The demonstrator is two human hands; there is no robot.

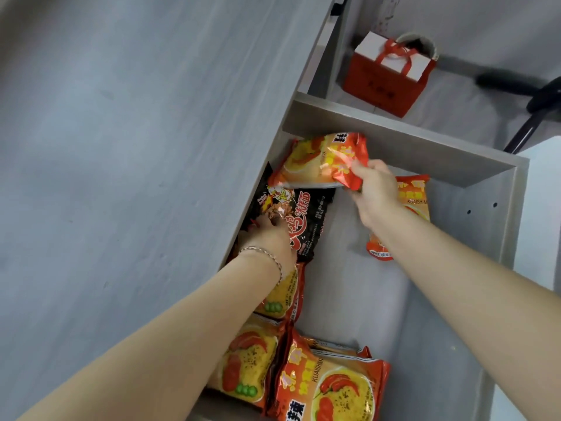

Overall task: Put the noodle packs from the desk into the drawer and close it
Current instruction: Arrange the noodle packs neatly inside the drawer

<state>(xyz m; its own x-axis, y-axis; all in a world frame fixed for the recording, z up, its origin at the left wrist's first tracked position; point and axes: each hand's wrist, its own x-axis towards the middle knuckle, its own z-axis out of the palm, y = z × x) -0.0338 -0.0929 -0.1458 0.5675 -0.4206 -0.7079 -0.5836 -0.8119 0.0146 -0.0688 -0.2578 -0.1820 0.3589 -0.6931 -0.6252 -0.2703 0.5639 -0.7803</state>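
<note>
The grey drawer [498, 226] stands pulled out under the desk top [136, 147]. My right hand [375, 189] grips the corner of an orange noodle pack [315, 162] and holds it over the drawer's far end. My left hand [267, 235], with a bracelet on its wrist, rests on a black noodle pack [306, 220] lying against the drawer's left side; its fingers are hidden, so I cannot tell if it grips. Another orange pack [416, 202] lies partly under my right wrist. Several more orange packs [331, 387] fill the near left end.
A red and white gift bag [385, 77] with ribbon handles stands on the floor beyond the drawer. A black chair base [534, 95] reaches in at the upper right. The drawer's right half shows bare grey bottom [364, 299].
</note>
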